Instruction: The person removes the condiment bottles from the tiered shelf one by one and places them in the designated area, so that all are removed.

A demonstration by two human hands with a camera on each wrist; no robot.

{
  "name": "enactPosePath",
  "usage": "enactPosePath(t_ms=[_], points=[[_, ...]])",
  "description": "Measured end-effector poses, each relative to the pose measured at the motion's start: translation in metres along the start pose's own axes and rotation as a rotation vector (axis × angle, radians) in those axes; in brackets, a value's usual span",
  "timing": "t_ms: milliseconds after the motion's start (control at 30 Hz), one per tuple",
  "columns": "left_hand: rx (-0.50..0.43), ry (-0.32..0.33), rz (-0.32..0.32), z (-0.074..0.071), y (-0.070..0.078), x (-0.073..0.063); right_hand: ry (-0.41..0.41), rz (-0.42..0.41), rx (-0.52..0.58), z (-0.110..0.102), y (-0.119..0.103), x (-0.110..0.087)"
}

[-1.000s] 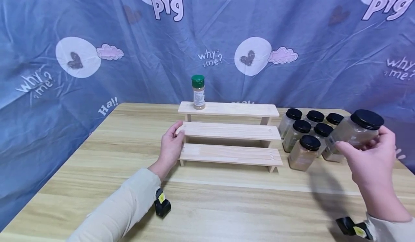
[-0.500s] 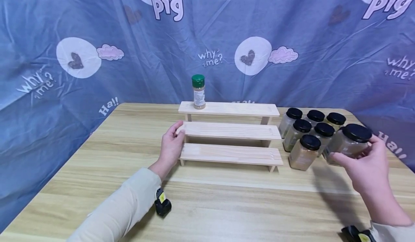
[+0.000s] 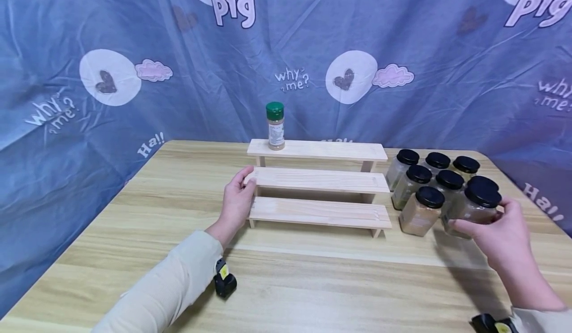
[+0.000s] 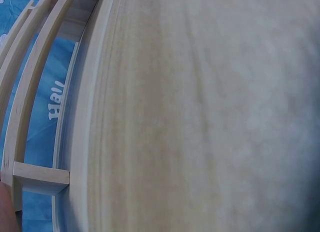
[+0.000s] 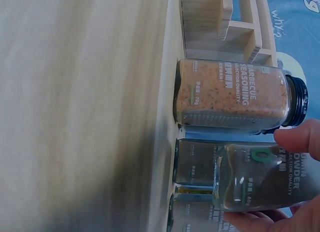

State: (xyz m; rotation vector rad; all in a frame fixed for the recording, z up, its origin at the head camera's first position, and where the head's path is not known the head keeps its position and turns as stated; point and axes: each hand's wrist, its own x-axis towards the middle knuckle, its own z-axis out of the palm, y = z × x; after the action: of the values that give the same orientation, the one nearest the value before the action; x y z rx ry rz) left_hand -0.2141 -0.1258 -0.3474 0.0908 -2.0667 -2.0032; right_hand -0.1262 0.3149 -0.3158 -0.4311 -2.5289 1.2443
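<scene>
My right hand [image 3: 507, 231] grips a square clear spice jar [image 3: 474, 211] with a black lid and greyish-brown powder. In the right wrist view this spice jar [image 5: 265, 174] appears raised off the tabletop, in front of similar jars. Beside it stands a jar of orange barbecue seasoning [image 5: 230, 94], also visible in the head view [image 3: 420, 216]. With its thumb on top, my left hand [image 3: 237, 199] holds the left end of the middle board of a three-step wooden rack [image 3: 319, 180]. A green-capped shaker bottle [image 3: 275, 127] stands on the top step, towards the left.
Several black-lidded jars [image 3: 405, 186] stand close together right of the rack. The wooden table [image 3: 286, 283] extends in front of it. A blue printed cloth [image 3: 223, 90] hangs behind the table. Black wrist-worn devices [image 3: 225, 279] sit at both cuffs.
My right hand has lowered the held jar and brought it leftwards, close to the grouped jars. My left hand keeps its place on the rack.
</scene>
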Motion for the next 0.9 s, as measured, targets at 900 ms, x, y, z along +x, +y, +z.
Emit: enactPosePath(t_ms=[900], points=[[-0.011,0.000,-0.012,0.001,0.001,0.000,-0.041,-0.101,-0.040,0.015,0.021,0.011]])
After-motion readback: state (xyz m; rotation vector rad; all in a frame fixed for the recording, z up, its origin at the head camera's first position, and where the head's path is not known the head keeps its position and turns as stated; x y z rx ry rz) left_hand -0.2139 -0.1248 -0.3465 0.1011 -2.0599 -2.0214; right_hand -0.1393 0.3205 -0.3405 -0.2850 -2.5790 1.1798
